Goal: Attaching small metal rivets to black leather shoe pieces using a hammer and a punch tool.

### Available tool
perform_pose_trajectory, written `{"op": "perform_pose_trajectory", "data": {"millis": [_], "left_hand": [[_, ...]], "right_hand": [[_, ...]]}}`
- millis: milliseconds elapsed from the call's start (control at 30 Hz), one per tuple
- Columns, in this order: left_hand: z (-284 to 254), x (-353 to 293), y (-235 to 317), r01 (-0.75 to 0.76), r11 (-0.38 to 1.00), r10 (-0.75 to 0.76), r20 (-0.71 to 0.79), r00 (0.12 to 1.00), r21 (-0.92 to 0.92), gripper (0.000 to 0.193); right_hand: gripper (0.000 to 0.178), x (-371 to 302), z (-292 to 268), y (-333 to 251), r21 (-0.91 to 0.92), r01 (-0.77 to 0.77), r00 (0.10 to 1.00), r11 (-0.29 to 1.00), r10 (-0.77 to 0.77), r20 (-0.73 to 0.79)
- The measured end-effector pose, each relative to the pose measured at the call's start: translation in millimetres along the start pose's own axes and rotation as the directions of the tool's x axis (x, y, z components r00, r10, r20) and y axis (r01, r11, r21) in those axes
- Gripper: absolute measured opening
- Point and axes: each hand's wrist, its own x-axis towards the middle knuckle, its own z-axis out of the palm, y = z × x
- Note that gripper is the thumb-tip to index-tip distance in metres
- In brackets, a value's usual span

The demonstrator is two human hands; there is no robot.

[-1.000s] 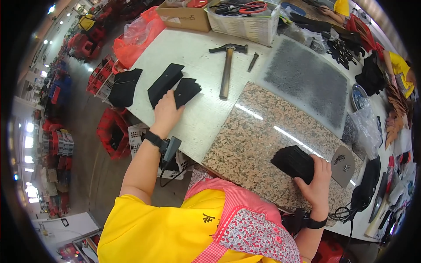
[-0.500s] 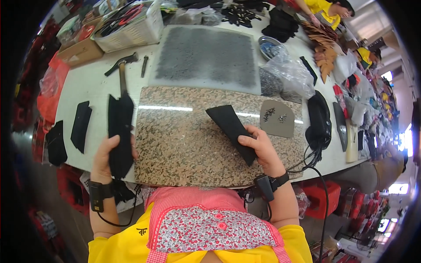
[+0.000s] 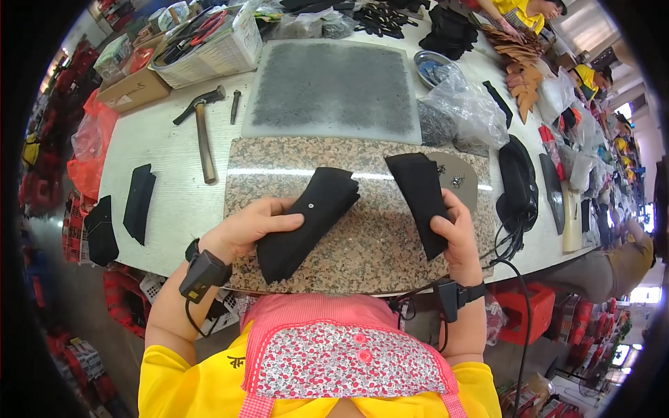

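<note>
My left hand (image 3: 247,226) grips a fanned stack of black cut pieces (image 3: 310,223), thumb on top, over the granite slab (image 3: 334,272). A small round silver rivet shows on the top piece. Held between thumb and fingers of my right hand (image 3: 456,233) is another black piece (image 3: 418,198), wider at its far end; whether it is one layer or more I cannot tell. Behind it lies a grey-brown pad (image 3: 465,167) bearing small metal bits, partly hidden by the piece and my hand. Whether the pieces are cloth or leather does not show.
On the left lie a hammer (image 3: 203,143), a punch rod (image 3: 235,108) and two black piles (image 3: 139,205). A grey-topped board (image 3: 331,90) sits behind the slab. At right are a plastic bag (image 3: 467,115), a metal bowl (image 3: 420,61) and a black pouch-like thing (image 3: 517,184) with cables.
My left hand has carried its black stack from the left table, beside the hammer, onto the slab, tilting it. My right hand has shifted right with its piece, covering part of the pad.
</note>
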Motion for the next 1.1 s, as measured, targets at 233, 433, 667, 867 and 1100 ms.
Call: {"op": "perform_pose_trajectory", "data": {"millis": [233,433,667,867,1100], "left_hand": [[17.1,35.0,6.6,-0.156,0.340,0.441,-0.011,0.898,0.928,0.054],[49.0,48.5,-3.2,-0.324,-0.007,0.527,0.278,0.803,0.946,0.056],[3.5,28.9,-18.8,-0.536,0.356,0.512,0.320,0.797,0.765,0.079],[7.3,24.9,-51.3,-0.398,0.153,0.668,0.202,0.716,0.905,0.122],[10.8,39.2,-54.1,-0.479,0.123,0.704,0.263,0.660,0.869,0.131]], "right_hand": [[0.060,-12.1,24.6,-41.6,-0.652,0.559,0.822,0.512,-0.243,0.514],[0.067,-14.8,78.8,7.7,-0.747,0.649,0.761,0.144,-0.150,0.631],[0.080,8.1,85.3,9.0,-0.817,0.565,0.815,0.116,-0.235,0.530],[0.082,17.8,85.1,20.8,-0.843,0.520,0.848,0.138,-0.205,0.490],[0.074,27.5,44.8,71.7,-0.649,0.361,0.917,0.670,-0.382,0.116]]}}
